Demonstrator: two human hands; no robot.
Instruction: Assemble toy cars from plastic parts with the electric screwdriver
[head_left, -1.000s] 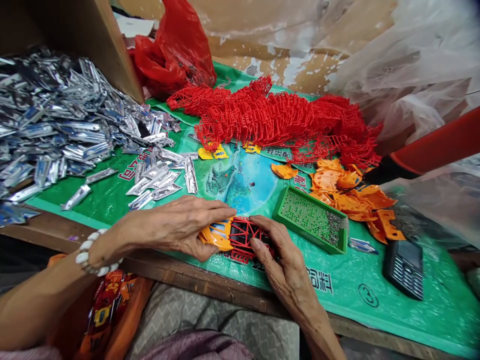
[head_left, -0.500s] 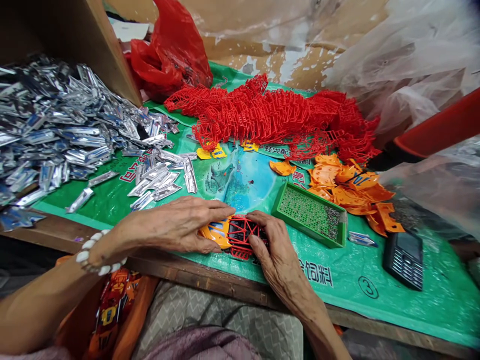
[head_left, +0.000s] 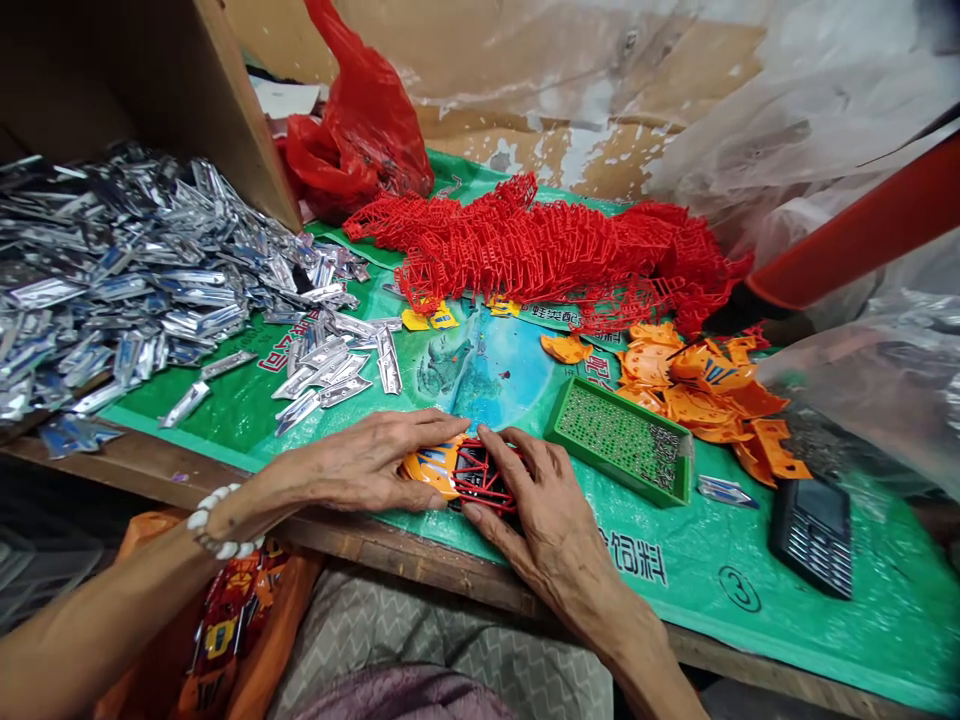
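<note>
My left hand (head_left: 367, 463) lies over an orange toy car shell (head_left: 431, 468) at the table's near edge, its fingers pressed on it. A red plastic cage frame (head_left: 480, 475) sits on the shell's right end. My right hand (head_left: 544, 515) wraps this frame from the right, thumb below and fingers above it. Both pieces rest on the green woven sheet (head_left: 525, 380). A white bead bracelet (head_left: 217, 520) rings my left wrist.
A heap of red frames (head_left: 555, 250) lies at the back. Silver foil strips (head_left: 135, 270) fill the left. Orange shells (head_left: 697, 385) pile up at the right beside a green tray (head_left: 622, 440) and a black phone (head_left: 814, 535). A red bag (head_left: 360, 130) stands behind.
My right hand has shifted its grip on the red frame, with the fingers now over its top. The view has tilted slightly. The left hand stays on the orange shell.
</note>
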